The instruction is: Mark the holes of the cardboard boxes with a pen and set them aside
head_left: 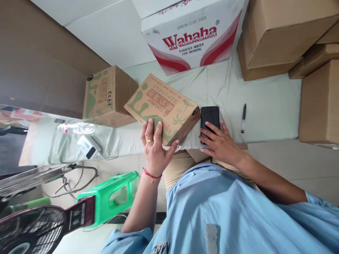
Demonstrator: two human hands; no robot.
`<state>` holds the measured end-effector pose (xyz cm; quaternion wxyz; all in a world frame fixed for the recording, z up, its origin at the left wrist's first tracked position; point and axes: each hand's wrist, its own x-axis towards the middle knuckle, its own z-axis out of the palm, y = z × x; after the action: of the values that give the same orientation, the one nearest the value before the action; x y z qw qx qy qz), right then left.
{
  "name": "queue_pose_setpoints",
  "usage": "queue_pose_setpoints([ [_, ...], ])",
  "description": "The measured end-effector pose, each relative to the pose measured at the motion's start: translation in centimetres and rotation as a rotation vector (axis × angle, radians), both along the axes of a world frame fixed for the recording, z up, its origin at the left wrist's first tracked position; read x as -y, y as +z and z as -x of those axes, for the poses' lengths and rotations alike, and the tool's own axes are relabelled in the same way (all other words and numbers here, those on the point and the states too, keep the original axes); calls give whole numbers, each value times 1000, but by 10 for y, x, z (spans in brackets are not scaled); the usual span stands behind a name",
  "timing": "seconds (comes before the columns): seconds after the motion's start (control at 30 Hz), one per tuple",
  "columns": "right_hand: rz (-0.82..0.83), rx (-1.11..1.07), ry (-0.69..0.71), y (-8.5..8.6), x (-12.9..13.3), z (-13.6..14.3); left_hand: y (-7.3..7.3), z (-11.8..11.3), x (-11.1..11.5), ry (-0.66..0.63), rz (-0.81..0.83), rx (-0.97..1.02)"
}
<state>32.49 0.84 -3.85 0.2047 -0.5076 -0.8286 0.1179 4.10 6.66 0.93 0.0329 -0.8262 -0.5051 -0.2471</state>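
My left hand (156, 146) is at the near edge of a brown cardboard box (156, 102) with green coconut print. Its fingers lie over the printed face and its thumb presses the near side. The box sits askew on the cloth-covered table. My right hand (218, 141) rests on a black phone (210, 114), fingers spread over the screen and thumb by its right edge. The phone lies flat just right of the box. Farther right is a black pen with a clear barrel (243, 118), apart from my hand.
A similar box (100, 95) marked with handwritten digits stands at left. Behind is a large Wahaha water carton (193, 38). Plain cartons (288, 35) are stacked at right. A plastic bottle (76, 127) and white device (88, 146) lie left; below are a green stool (111, 197) and fan (29, 229).
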Motion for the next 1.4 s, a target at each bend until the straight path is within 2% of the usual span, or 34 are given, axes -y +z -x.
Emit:
queue_pose_setpoints([
  [0.17, -85, 73, -158, 0, 16, -13, 12, 1, 15, 21, 15, -44],
  [0.23, -117, 77, -284, -4, 23, -18, 22, -1, 23, 1, 20, -56],
  [0.33, -142, 58, -471, -13, 28, -25, 44, 1, 29, -110, 77, -71],
  [0.47, -24, 133, -552, -16, 24, -30, 72, 5, 14, -297, 205, -40],
  [0.57, 95, 246, -540, -4, 16, -25, 79, -1, -5, -294, 206, 32],
  [0.7, 210, 321, -544, 20, 4, -18, 67, -15, -24, -144, 258, 70],
  [0.77, 265, 340, -534, 29, -2, -18, 57, -13, -30, -35, 275, 87],
  [0.83, 302, 362, -523, 35, -6, -21, 47, -1, -38, 68, 243, 111],
  [0.97, 333, 377, -546, 39, -11, -30, 33, 40, -55, 306, 158, 206],
  [1.1, 405, 306, -594, 42, -13, -35, 28, 65, -64, 519, 299, 348],
  [1.2, 491, 241, -623, 50, -14, -39, 25, 66, -65, 565, 358, 409],
  [1.3, 632, 110, -677, 59, -8, -52, 19, 65, -63, 539, 374, 496],
  [1.4, 773, -280, -673, 60, 5, -67, 9, 70, -63, 470, 434, 634],
])
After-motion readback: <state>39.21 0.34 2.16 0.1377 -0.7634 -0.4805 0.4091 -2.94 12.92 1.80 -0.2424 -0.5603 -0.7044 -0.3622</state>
